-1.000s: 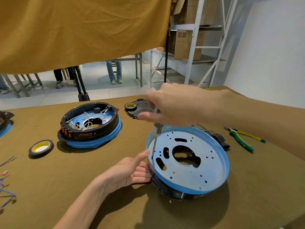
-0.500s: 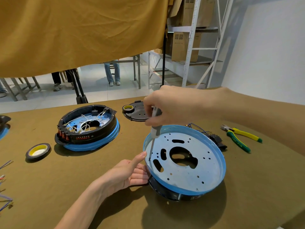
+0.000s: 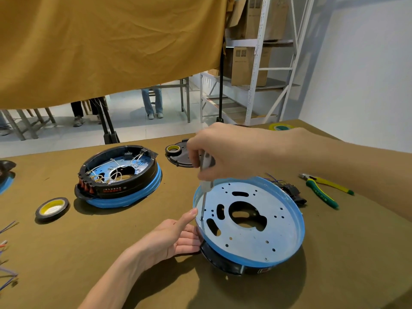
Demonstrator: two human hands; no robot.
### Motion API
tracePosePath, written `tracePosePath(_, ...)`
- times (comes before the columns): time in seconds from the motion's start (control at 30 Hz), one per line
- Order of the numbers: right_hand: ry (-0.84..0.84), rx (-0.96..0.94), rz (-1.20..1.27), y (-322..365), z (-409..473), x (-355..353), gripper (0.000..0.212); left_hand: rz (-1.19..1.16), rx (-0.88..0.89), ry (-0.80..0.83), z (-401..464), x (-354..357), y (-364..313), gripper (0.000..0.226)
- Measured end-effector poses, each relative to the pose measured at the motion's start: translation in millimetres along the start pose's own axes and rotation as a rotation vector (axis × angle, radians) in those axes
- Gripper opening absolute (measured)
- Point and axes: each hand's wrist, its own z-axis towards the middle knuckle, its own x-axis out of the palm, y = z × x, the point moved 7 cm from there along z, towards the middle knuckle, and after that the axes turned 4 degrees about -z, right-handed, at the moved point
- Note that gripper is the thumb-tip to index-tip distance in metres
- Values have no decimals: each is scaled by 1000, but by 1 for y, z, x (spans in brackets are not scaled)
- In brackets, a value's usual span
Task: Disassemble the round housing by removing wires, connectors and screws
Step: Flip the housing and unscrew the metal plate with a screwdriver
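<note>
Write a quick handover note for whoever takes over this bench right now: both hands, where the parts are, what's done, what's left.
Right hand grips the screwdriver, tip on a screw at the plate's left edge. Left hand steadies the upturned round housing at its left rim. Second housing, still wired, sits far left; pliers lie to the right. Loose wires lie at the table's left edge. Left: finish this screw, then the rest.

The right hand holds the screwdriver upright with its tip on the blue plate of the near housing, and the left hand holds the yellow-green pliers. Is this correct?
Not quite. In the head view the left hand holds no pliers; it steadies the rim of the near housing. The yellow-green pliers lie untouched on the table to the right. The rest is correct: the right hand holds the screwdriver nearly upright, tip on the plate.
</note>
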Motion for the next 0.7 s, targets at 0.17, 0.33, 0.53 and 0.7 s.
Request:
tracePosePath(0.17, 46, 40, 108, 2, 0, 1, 28, -4, -13, -3, 0, 0, 1, 117)
tracePosePath(0.33, -102, 146, -387, -2, 1, -1, 56, -6, -16, 1, -1, 0, 1, 115)
tracePosePath(0.53, 58, -11, 179, 2, 2, 2, 31, -33, -12, 0, -3, 0, 0, 109)
tracePosePath(0.7, -95, 120, -176, -3, 5, 0, 49, -44, -6, -6, -7, 3, -3, 112)
